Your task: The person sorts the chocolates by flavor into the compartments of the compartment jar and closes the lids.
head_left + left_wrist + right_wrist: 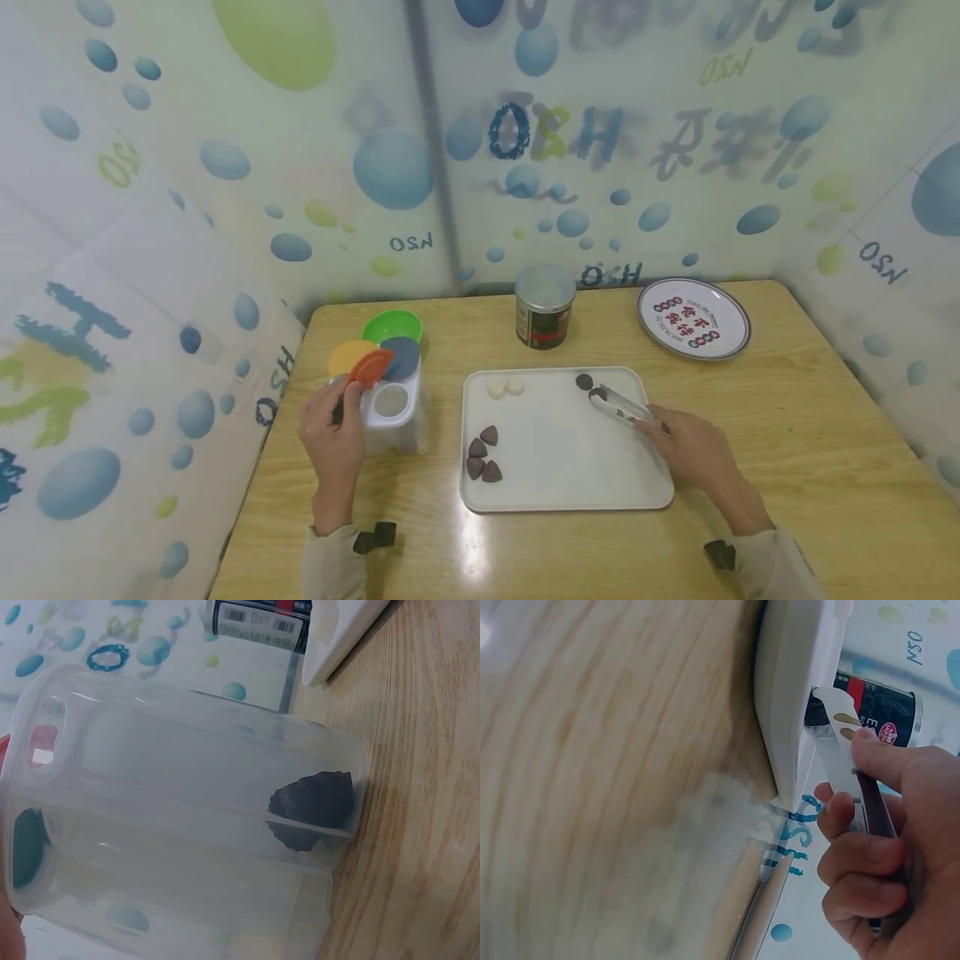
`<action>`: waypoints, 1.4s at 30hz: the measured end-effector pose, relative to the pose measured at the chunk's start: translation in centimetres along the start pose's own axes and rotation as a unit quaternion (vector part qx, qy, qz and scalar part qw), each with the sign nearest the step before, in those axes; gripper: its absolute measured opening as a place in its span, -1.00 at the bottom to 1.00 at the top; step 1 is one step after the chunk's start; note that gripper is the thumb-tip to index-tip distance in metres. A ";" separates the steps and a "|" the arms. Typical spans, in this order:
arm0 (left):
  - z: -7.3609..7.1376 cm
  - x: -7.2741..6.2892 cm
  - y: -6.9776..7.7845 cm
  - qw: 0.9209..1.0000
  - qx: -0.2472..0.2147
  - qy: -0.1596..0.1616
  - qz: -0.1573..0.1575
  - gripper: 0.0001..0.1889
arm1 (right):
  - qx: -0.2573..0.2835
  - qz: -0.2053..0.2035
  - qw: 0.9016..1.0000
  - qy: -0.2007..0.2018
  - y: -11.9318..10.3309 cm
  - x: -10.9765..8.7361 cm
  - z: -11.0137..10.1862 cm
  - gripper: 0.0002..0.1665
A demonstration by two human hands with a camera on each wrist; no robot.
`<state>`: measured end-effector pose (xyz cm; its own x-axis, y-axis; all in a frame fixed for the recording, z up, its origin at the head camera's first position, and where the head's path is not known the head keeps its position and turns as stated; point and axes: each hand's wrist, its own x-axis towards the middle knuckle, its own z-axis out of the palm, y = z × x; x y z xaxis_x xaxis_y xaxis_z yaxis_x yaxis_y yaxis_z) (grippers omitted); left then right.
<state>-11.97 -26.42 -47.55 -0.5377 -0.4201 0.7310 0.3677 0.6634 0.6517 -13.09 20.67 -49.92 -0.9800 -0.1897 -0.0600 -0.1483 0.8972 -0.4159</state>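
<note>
My left hand [333, 437] pinches a raised orange lid [371, 367] on a translucent multi-compartment container [411, 417]. Yellow and dark blue lids lie beside it, and one round opening is uncovered. Through the container's wall, the left wrist view reveals dark pieces [319, 802] at the bottom. With curled fingers my right hand [693, 450] grips tongs [843, 754], whose tips are at one dark round piece [597, 392] on the white tray [562, 450]. Another dark round piece [584, 382] lies next to it. Whether the tips clasp the piece cannot be made out.
Brown triangular pieces [477, 448] and two pale pieces [514, 387] lie on the tray's left side. A green bowl [392, 323] is behind the container. A lidded can [544, 308] and a printed plate [693, 319] stand towards the back wall.
</note>
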 end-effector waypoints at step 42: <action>-0.3 0.1 0.1 1.000 0.001 -0.019 -0.003 -0.87 | 0.050 -0.196 0.976 0.085 -12.3 2.7 -2.1 -0.51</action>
<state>-11.74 -26.57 -47.32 -0.5684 -0.4008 0.7185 0.3631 0.6615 0.6562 -14.17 9.96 -43.10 -0.8602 -0.4329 0.2694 -0.5099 0.7242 -0.4643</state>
